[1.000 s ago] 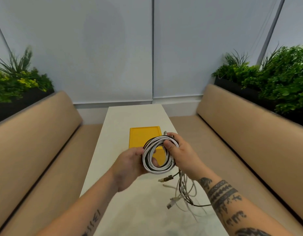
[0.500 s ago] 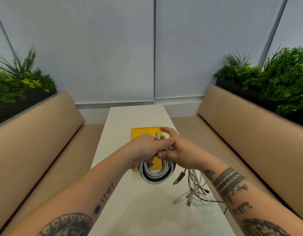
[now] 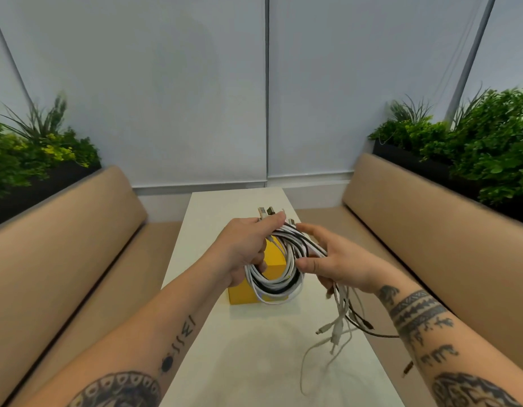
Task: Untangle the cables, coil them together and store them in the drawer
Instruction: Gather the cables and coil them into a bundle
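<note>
Both forearms reach forward; the left hand (image 3: 245,248) grips the cable coil (image 3: 272,284), and the right hand (image 3: 339,259) holds it between thumb and fingers.

Both hands, left (image 3: 245,250) and right (image 3: 339,261), grip a coil of cables (image 3: 279,270) above the yellow box (image 3: 243,295) on the table (image 3: 254,348).

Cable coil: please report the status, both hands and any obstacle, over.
Left grip holds cable coil at top. Right grip pinches its right side. Loose ends hang uncoiled below right grip. Yellow box directly behind coil; nothing between.

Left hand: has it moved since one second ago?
Yes. The left hand moved forward, from the near left corner of the yellow box to above its top.
</note>
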Tool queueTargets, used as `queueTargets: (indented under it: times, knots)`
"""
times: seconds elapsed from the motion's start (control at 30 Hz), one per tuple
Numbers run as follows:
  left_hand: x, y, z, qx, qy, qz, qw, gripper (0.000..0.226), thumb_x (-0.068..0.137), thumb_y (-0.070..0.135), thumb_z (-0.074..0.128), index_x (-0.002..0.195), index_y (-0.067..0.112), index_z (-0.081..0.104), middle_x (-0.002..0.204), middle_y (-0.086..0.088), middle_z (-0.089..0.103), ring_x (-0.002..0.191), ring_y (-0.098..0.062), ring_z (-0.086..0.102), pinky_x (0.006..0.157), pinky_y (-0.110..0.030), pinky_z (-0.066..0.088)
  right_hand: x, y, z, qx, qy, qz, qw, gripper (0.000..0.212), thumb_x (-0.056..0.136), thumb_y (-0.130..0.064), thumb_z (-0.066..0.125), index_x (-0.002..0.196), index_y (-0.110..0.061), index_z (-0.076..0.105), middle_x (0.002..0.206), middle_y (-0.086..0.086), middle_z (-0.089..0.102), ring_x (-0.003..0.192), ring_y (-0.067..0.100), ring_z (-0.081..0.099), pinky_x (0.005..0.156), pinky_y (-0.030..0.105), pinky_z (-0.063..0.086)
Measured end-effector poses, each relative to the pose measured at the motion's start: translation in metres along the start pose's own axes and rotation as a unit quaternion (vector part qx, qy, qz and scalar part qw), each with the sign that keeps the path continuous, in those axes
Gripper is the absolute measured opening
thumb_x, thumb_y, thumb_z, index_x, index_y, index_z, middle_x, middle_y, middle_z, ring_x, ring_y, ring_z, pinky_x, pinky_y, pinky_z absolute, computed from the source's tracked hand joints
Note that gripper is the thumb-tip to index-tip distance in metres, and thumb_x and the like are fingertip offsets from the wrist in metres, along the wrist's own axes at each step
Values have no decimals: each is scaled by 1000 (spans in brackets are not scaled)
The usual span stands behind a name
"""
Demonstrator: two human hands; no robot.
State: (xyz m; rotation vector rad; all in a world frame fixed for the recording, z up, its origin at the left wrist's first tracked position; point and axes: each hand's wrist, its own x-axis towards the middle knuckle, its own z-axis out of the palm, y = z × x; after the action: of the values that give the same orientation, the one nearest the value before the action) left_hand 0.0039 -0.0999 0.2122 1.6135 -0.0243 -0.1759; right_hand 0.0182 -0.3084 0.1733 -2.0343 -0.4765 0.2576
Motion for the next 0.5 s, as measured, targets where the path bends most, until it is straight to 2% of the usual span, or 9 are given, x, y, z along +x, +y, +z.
queueTargets:
  times: [0.07,0.13,0.17,0.23,0.3,0.37,0.43,0.5]
  knots:
    - [1,1,-1,-27,9,7,1000,34,88,43,71,81,14,53,51,5,20,43,-16,16,46,-26,32,-2,4,1,50,-6,-21,999,73,72,-55,78,136,-35,48,74,7,70,59,19,58,57,30,46]
    - [2,2,0,-53,17,9,998,36,88,42,71,73,17,50,51,4,19,43,-16,15,47,-26,32,-4,12,5,99,6,-51,994,45,70,-59,80,105,-34,67,66,8,64,58,21,57,58,33,45]
    - [2,3,0,-69,22,8,997,35,88,42,71,76,17,51,52,4,18,43,-16,14,46,-26,33,-3,16,9,116,28,-59,991,43,67,-66,79,91,-31,69,64,9,62,58,22,55,59,35,44]
    - [4,5,2,-111,37,4,993,32,88,43,71,84,15,56,55,3,16,45,-17,13,44,-25,34,-2,24,24,142,97,-81,982,59,65,-78,72,81,-22,67,65,10,61,60,22,51,61,38,40]
    - [7,3,5,-149,54,-5,987,31,87,44,72,84,15,62,57,2,16,46,-18,14,42,-26,35,1,29,42,152,162,-110,969,86,61,-88,63,91,-7,64,72,18,61,66,23,52,62,45,43]
    - [8,-3,9,-175,78,-13,981,32,86,46,72,82,15,64,57,1,18,47,-19,18,42,-28,37,2,27,58,162,187,-130,960,101,55,-92,62,106,-4,63,94,24,67,83,25,62,75,53,52]
    - [9,-10,13,-200,102,-20,974,33,86,47,71,82,16,63,55,1,19,43,-19,21,43,-28,36,2,24,70,208,176,-153,950,106,58,-89,63,121,-4,60,112,20,68,105,29,66,86,51,55]
    - [10,-14,13,-215,115,-30,969,32,87,47,71,82,16,62,52,3,19,41,-18,21,46,-28,34,-1,26,76,252,138,-170,943,111,67,-93,47,131,-2,54,123,18,65,116,30,63,96,43,52]
